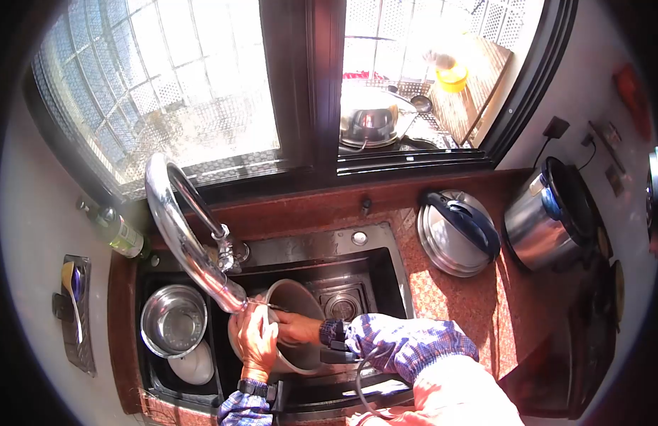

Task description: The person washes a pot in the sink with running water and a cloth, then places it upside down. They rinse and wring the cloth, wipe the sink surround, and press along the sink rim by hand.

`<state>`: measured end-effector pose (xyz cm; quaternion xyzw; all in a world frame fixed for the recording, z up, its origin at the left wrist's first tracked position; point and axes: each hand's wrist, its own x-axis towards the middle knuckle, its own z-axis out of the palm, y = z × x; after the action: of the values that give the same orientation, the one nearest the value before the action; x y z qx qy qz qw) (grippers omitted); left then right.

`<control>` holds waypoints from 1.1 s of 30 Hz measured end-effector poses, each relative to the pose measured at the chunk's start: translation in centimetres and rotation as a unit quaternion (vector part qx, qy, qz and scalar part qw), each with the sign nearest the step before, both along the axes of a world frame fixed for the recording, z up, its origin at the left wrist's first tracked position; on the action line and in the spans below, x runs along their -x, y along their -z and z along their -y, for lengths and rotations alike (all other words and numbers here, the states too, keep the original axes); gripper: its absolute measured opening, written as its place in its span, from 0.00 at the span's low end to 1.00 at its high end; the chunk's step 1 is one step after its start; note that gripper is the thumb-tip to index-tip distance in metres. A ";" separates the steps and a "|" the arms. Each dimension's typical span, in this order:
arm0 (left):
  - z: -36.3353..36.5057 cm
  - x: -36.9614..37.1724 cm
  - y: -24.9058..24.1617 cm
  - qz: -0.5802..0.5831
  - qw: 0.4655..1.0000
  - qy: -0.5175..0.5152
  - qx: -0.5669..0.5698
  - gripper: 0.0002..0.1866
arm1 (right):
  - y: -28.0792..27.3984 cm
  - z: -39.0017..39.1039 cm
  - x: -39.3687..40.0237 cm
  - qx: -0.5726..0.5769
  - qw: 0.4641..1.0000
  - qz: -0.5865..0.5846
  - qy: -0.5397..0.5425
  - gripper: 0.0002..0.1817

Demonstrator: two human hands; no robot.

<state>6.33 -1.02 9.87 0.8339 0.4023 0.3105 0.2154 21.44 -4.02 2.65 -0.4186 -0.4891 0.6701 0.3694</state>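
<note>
Both my hands are under the tap's spout, over a pale deep pot [308, 302] that sits tilted in the sink. My left hand [254, 339] is closed, its fingers curled just below the spout. My right hand [300, 329] comes in from the right with its fingers closed, meeting the left. A small whitish bit shows between them, but I cannot tell what they hold. The chrome tap [190, 259] arches over from the back, its end right above my fingers.
A metal bowl [174, 321] and a white rounded dish [194, 363] are in the sink's left basin. The drain [341, 307] lies right of the pot. On the right counter are a pressure cooker lid [457, 234] and a steel cooker [545, 224]. A bottle [119, 233] stands back left.
</note>
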 end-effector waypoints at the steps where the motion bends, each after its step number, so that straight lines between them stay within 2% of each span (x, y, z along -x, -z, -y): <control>1: 0.0 -0.3 -0.3 0.007 1.000 0.004 0.006 0.22 | -1.3 -0.3 0.6 0.113 0.970 -0.209 0.054 0.28; 2: -0.1 -0.2 -0.3 0.006 1.000 0.002 0.002 0.22 | -0.8 -0.4 1.2 0.109 0.970 -0.210 0.052 0.28; 4: -0.3 0.0 0.1 0.004 1.000 -0.013 0.025 0.23 | 0.9 -0.9 1.9 -0.040 0.994 -0.089 0.043 0.32; 6: -0.2 0.5 0.4 0.014 1.000 0.007 -0.002 0.23 | 3.2 -3.1 2.1 0.043 0.995 0.066 0.058 0.32; 7: -0.1 0.4 0.1 -0.003 1.000 0.003 -0.018 0.25 | 3.9 -3.5 2.1 0.156 0.977 0.022 0.142 0.31; 8: 0.0 0.5 0.0 -0.019 0.999 -0.002 -0.034 0.26 | 3.8 -3.8 2.1 0.266 0.938 -0.023 0.222 0.30; 9: -0.1 0.8 0.4 -0.002 1.000 -0.007 -0.012 0.27 | 6.9 -4.3 2.7 0.263 0.939 -0.024 0.222 0.30; 10: -0.2 0.8 0.7 -0.001 1.000 -0.007 -0.014 0.27 | 12.8 -4.9 3.5 0.194 0.966 0.035 0.169 0.28; 11: -0.3 0.8 1.0 0.007 1.000 -0.005 -0.010 0.25 | 16.4 -4.8 4.2 0.123 0.981 0.093 0.116 0.26; 12: -0.3 0.7 0.7 0.015 1.000 -0.003 -0.005 0.24 | 16.2 -4.2 4.6 0.123 0.981 0.093 0.117 0.26; 14: -0.1 0.1 0.0 0.025 1.000 0.005 -0.004 0.23 | 14.9 -3.7 5.0 0.080 0.989 0.121 0.033 0.26; 17: -0.2 -0.4 -0.5 -0.022 1.000 0.017 -0.006 0.23 | 13.1 -3.3 5.6 -0.003 0.978 0.184 -0.097 0.27; 20: -0.5 -0.1 -0.4 0.002 1.000 0.016 -0.007 0.23 | 12.2 -2.7 5.9 -0.052 0.963 0.204 -0.169 0.28; 23: -0.4 -0.2 -0.6 0.004 1.000 0.013 -0.005 0.23 | 11.7 -2.6 6.0 -0.073 0.975 0.159 -0.134 0.28; 25: -0.4 0.1 -0.1 0.002 1.000 0.026 -0.005 0.23 | 11.4 -3.0 6.0 -0.092 0.985 0.130 -0.068 0.29; 27: -0.2 0.4 0.9 0.011 1.000 0.022 0.003 0.23 | 11.2 -3.8 5.5 -0.133 0.980 0.151 -0.008 0.30; 29: -0.1 0.3 0.8 0.019 1.000 0.016 0.009 0.23 | 11.6 -4.5 4.8 -0.205 0.951 0.232 0.015 0.30; 31: 0.2 0.1 -0.2 -0.011 0.999 0.020 -0.041 0.24 | 12.3 -4.5 3.9 -0.294 0.893 0.340 0.006 0.31; 33: 0.2 0.1 0.1 -0.011 0.999 0.010 -0.040 0.24 | 12.7 -3.8 2.9 -0.358 0.838 0.411 -0.017 0.31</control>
<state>6.24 -1.18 9.78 0.8491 0.3836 0.3153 0.1801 18.57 -0.25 -10.01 -0.4859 -0.8088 0.2202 0.2473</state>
